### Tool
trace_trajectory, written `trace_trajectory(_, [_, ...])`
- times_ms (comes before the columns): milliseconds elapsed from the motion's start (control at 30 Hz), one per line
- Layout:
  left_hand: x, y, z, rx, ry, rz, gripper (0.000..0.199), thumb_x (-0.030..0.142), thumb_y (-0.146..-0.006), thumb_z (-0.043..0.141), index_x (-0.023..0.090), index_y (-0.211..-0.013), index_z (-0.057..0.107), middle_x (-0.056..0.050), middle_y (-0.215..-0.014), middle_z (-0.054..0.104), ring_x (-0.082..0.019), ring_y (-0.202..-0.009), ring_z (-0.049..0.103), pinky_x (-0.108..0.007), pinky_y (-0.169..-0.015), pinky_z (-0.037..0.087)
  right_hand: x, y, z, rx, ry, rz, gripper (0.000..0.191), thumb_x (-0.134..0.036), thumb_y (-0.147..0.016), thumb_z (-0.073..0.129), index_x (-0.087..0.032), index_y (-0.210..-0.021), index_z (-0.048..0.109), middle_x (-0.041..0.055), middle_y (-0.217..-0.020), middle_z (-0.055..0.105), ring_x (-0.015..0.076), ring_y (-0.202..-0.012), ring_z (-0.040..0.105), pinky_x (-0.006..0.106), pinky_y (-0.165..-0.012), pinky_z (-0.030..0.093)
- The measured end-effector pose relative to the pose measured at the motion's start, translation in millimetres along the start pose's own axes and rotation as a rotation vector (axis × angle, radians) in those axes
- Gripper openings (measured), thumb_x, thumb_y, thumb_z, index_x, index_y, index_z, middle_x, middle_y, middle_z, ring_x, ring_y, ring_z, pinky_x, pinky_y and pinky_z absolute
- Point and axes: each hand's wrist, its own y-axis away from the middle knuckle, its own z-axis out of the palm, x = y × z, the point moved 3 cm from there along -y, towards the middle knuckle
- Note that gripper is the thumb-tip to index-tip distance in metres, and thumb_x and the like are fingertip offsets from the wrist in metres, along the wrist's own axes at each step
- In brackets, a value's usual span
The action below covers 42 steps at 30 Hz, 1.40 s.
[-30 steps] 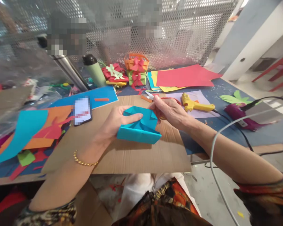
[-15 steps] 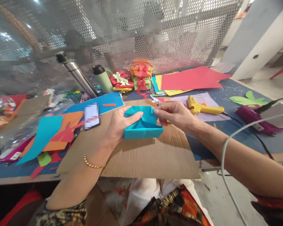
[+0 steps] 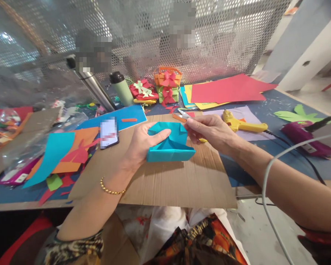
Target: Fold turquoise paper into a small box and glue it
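**Fingers pinch a turquoise paper box at mid-frame**

Fingers (image 3: 160, 134) of the left hand (image 3: 143, 145) curl over the near-left wall of the turquoise paper box (image 3: 169, 145), thumb laid inside its hollow, closed firmly on the paper. The right hand (image 3: 209, 130) meets the box at its upper right corner, thumb and forefinger nipped together on the folded flap there; a sliver of yellow shows beneath that palm, too hidden to identify.

Head view: the box sits at the centre of the frame, held just over a sheet of brown cardboard (image 3: 168, 180) spread on the table (image 3: 292, 162). By the look of it, a corner fold is being shaped, and the next move would call for a steady left grip while the right presses the crease flat.

Right of centre lie a yellow glue gun (image 3: 244, 125) and a red paper sheet (image 3: 226, 90). Finished gift boxes (image 3: 167, 86) stand at upper centre beside a green bottle (image 3: 121, 90); a phone (image 3: 109, 132) rests left of centre among coloured paper scraps (image 3: 57, 158).
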Motion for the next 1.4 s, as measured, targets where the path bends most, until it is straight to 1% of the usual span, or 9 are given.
trace_trajectory(133, [2,1,1.2,-0.005,0.008,-0.002,0.042,0.049,-0.063,0.091,0.017,-0.085,0.075,-0.003,-0.079,0.078,-0.017,-0.067,0.069,-0.027,-0.061,0.057,1,-1,-1,-0.022,0.085,-0.04,0.061,-0.075,-0.086,0.072,-0.018,-0.065,0.062,-0.0033,-0.053,0.051,0.0077,-0.049,0.044,0.026,-0.047,0.031])
trace_trajectory(233, [2,1,2.2,-0.013,0.005,-0.019,0.039,0.047,-0.062,0.092,0.018,-0.079,0.072,-0.001,-0.074,0.074,-0.015,-0.063,0.066,-0.025,-0.059,0.056,3,-4,-1,-0.036,0.139,-0.053,0.057,-0.068,-0.085,0.077,-0.018,-0.062,0.059,-0.0039,-0.051,0.051,0.0068,-0.048,0.041,0.026,-0.046,0.028])
trace_trajectory(433, [1,2,3.8,-0.046,0.035,-0.053,0.04,0.047,-0.062,0.091,0.017,-0.082,0.073,-0.001,-0.076,0.074,-0.014,-0.064,0.066,-0.025,-0.06,0.055,7,-6,0,-0.041,0.096,-0.018,0.049,-0.058,-0.081,0.083,-0.018,-0.063,0.061,-0.0043,-0.051,0.052,0.0064,-0.047,0.04,0.025,-0.044,0.028])
trace_trajectory(533, [2,3,3.8,-0.046,0.031,-0.054,0.04,0.048,-0.062,0.091,0.017,-0.08,0.072,-0.001,-0.075,0.074,-0.015,-0.064,0.065,-0.026,-0.06,0.055,9,-5,0,-0.028,0.073,0.002,0.048,-0.057,-0.08,0.085,-0.018,-0.065,0.063,-0.0036,-0.052,0.054,0.0067,-0.048,0.042,0.025,-0.045,0.028])
trace_trajectory(667, [3,4,4.4,-0.053,0.05,-0.068,0.042,0.048,-0.06,0.093,0.018,-0.079,0.071,0.0,-0.074,0.073,-0.014,-0.064,0.065,-0.026,-0.06,0.054,10,-4,0,0.001,0.055,0.021,0.05,-0.059,-0.077,0.087,-0.018,-0.064,0.061,-0.004,-0.053,0.053,0.0065,-0.049,0.042,0.024,-0.046,0.028])
trace_trajectory(833, [5,5,4.7,-0.055,0.056,-0.083,0.04,0.047,-0.061,0.092,0.018,-0.081,0.073,0.0,-0.074,0.073,-0.013,-0.063,0.064,-0.025,-0.059,0.054,13,-5,0,0.011,0.04,0.031,0.054,-0.062,-0.073,0.088,-0.018,-0.063,0.059,-0.0046,-0.053,0.052,0.0065,-0.049,0.041,0.024,-0.046,0.028])
trace_trajectory(1033, [6,5,3.9,-0.058,0.02,-0.058,0.039,0.048,-0.063,0.09,0.018,-0.081,0.073,-0.001,-0.075,0.074,-0.014,-0.063,0.064,-0.025,-0.057,0.052,13,-5,0,-0.001,0.028,0.029,0.05,-0.058,-0.074,0.089,-0.018,-0.064,0.061,-0.0041,-0.054,0.054,0.007,-0.05,0.043,0.024,-0.047,0.029])
trace_trajectory(1200, [5,5,3.7,-0.054,0.018,-0.054,0.04,0.049,-0.063,0.091,0.018,-0.081,0.074,-0.001,-0.075,0.074,-0.015,-0.063,0.064,-0.026,-0.058,0.054,15,-5,0,0.016,0.016,0.033,0.05,-0.058,-0.073,0.089,-0.018,-0.064,0.06,-0.0039,-0.054,0.054,0.0072,-0.05,0.044,0.025,-0.047,0.03])
trace_trajectory(1400, [2,3,2.4,-0.037,-0.02,-0.023,0.036,0.048,-0.067,0.087,0.017,-0.082,0.075,-0.002,-0.077,0.075,-0.015,-0.065,0.065,-0.026,-0.058,0.055,13,-4,2,0.019,-0.001,0.036,0.051,-0.058,-0.073,0.09,-0.018,-0.063,0.06,-0.0039,-0.054,0.054,0.0072,-0.051,0.044,0.025,-0.048,0.03])
